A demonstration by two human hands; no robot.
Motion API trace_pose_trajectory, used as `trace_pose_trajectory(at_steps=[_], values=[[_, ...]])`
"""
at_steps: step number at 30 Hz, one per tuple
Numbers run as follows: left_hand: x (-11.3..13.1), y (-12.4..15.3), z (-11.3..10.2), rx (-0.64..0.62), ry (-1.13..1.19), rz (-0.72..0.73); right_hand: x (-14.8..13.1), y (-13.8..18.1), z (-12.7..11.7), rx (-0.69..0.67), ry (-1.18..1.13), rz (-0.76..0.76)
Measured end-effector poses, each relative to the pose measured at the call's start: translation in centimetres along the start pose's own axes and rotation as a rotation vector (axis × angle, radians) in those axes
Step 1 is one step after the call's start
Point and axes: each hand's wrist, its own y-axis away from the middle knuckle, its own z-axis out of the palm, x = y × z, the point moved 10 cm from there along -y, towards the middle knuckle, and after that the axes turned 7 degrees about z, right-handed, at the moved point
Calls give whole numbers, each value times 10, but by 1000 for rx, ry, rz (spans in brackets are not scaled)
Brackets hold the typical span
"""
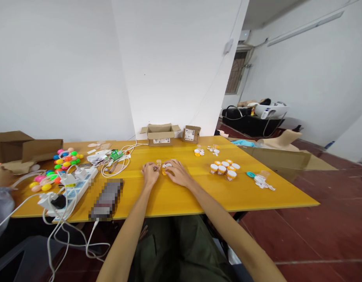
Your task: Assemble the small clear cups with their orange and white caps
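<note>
Both my hands rest on the yellow table [175, 196] near its middle. My left hand [150, 173] is curled, its fingertips pinched on a small part I cannot make out. My right hand [177, 172] lies beside it, fingers bent over a small white and orange piece [165, 168]. A tiny clear cup [159, 161] stands just beyond the hands. To the right stands a cluster of small jars with white and orange lids [225, 167].
Two open cardboard boxes [160, 135] stand at the far edge. Loose white and orange caps [206, 150], a teal ring [250, 174] and white bits [263, 182] lie to the right. On the left are a power strip [72, 190] with cables, coloured plastic eggs [66, 158] and another person's sleeve [1, 203].
</note>
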Motion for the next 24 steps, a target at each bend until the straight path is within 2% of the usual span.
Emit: trace_pose_trajectory(at_steps=[5,8,17,24], values=[[8,4,4,-40,-45,30,34,2,-16,124,-52,159],[12,5,7,-47,-56,61,43,4,-16,122,-62,173],[27,13,15,-158,-144,147,34,5,-12,53,-48,162],[31,13,11,-149,-143,171,29,4,-13,26,-79,130]])
